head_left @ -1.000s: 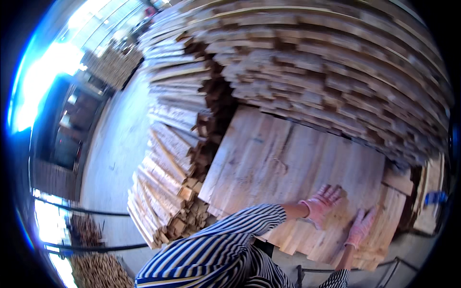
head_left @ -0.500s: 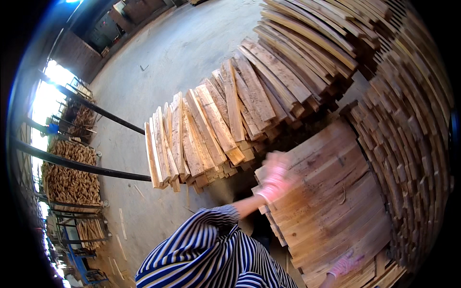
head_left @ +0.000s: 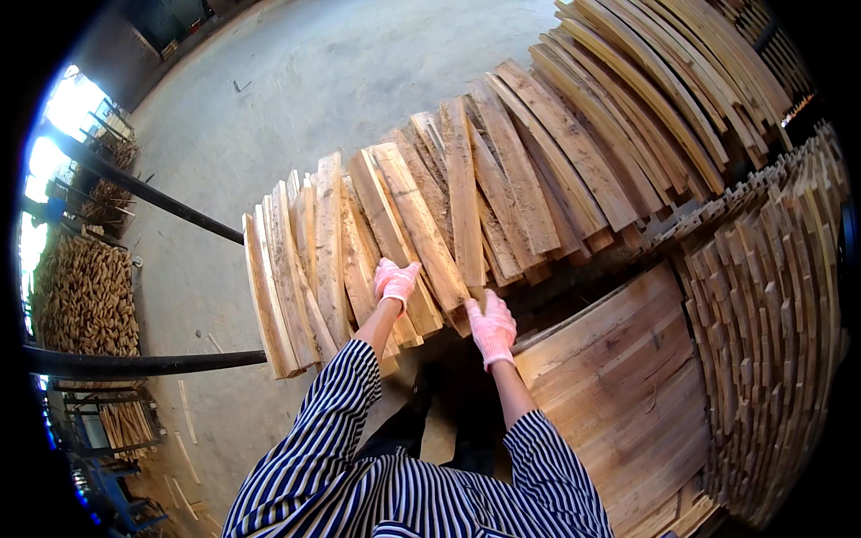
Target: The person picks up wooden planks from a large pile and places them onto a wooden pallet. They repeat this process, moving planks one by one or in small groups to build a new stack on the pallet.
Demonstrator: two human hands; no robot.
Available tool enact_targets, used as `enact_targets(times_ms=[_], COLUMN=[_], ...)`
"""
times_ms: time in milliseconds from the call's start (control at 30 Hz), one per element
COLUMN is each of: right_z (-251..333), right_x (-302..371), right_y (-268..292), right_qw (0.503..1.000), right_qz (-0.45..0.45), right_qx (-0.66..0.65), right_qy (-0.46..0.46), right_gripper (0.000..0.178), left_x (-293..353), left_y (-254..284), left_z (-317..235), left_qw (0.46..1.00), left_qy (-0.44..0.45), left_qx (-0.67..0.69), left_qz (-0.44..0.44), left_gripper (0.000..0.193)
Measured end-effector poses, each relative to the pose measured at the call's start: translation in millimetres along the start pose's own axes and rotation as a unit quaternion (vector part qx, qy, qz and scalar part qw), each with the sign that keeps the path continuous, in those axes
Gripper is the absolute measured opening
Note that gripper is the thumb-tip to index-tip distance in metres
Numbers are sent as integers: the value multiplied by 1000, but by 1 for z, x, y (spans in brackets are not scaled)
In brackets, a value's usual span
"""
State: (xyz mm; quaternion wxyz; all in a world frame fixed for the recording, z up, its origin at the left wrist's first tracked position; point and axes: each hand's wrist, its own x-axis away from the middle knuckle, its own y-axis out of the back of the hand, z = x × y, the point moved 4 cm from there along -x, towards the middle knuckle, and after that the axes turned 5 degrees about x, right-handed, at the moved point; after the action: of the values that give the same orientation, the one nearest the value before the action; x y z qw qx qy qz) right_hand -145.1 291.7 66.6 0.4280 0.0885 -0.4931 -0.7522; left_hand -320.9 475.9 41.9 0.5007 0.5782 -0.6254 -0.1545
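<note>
A long row of rough wooden planks [head_left: 414, 213] lies stacked in front of me, their near ends facing my body. My left hand [head_left: 395, 282], in a pink glove, is bent over a plank [head_left: 366, 188] at the left middle of the row, its fingers curled against the wood. Over at the near end of a paler plank [head_left: 414, 202], my right hand [head_left: 492, 330], also gloved in pink, has its fingers closed on the wood. The undersides of both hands' grips are hidden.
To my right is a flat panel of boards laid side by side [head_left: 619, 386]. A tall stack of board ends [head_left: 762, 332] stands beyond it. Dark metal bars [head_left: 152, 363] reach in from the left, where wood piles [head_left: 85, 300] stand. Grey concrete floor [head_left: 296, 81] lies behind the row.
Both hands have left the flat panel on the right and moved left onto the plank row. My view has shifted with them.
</note>
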Motion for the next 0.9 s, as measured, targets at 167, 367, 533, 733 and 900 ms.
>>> enact_targets(times_ms=[167, 367, 533, 733, 900], right_z=[24, 57, 90, 71, -12], right_x=[-10, 12, 35, 107, 193], right_y=[-56, -35, -40, 55, 154], right_qw=[972, 842, 700, 843, 850], right_qz=[197, 411, 400, 329, 265], right_qx=[-79, -337, -586, -424, -451], right_qy=[-103, -90, -82, 48, 66], right_gripper=[95, 74, 75, 91, 97], left_x=[-26, 2, 14, 66, 178], left_y=[4, 18, 7, 39, 14], left_z=[28, 32, 29, 24, -63], left_qw=[996, 727, 698, 626, 598], left_qy=[-9, 124, 51, 73, -44], left_qx=[75, 627, 661, 700, 675], left_qz=[51, 251, 270, 335, 429], left_gripper=[81, 56, 68, 94, 90])
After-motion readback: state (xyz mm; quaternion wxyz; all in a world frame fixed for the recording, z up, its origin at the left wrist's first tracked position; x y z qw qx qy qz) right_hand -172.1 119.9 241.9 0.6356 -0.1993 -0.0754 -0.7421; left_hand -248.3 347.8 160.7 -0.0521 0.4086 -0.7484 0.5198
